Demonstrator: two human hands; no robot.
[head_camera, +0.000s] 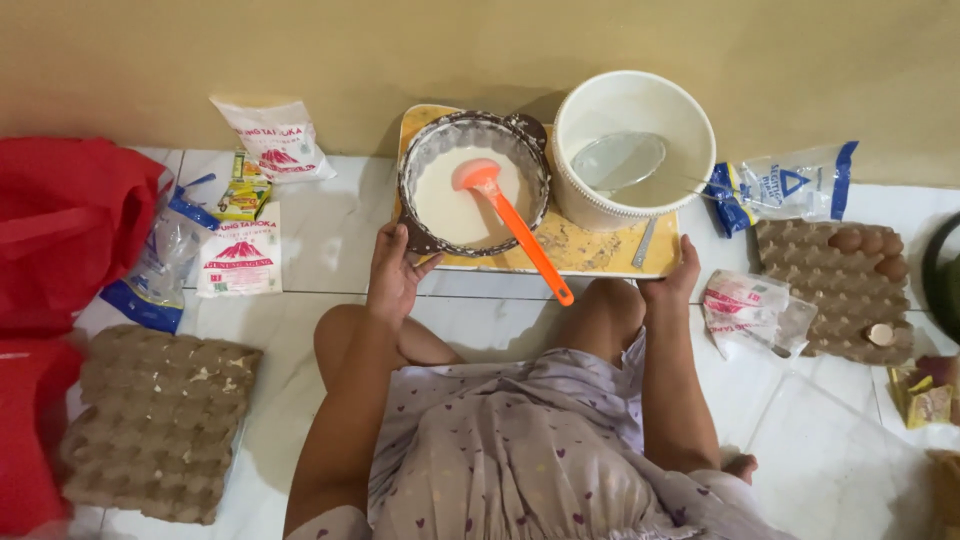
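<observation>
Head view is showing both hands gripping a yellow tray (600, 262). Left hand (396, 268) is clasping its near-left corner beside the batter bowl (473, 183); right hand (672, 278) is clasping the near-right corner.

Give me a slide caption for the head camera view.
Both hands, left hand and right hand, grip a yellow tray carrying a batter bowl and white bucket.

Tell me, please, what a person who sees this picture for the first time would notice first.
The eye goes first to the bright orange plastic ladle resting in the round dark bowl of pale creamy batter, on the yellow rectangular tray at the centre. The left hand and the right hand grip the tray's near corners. Beside the bowl, on the right, stands a white plastic bucket.
</observation>
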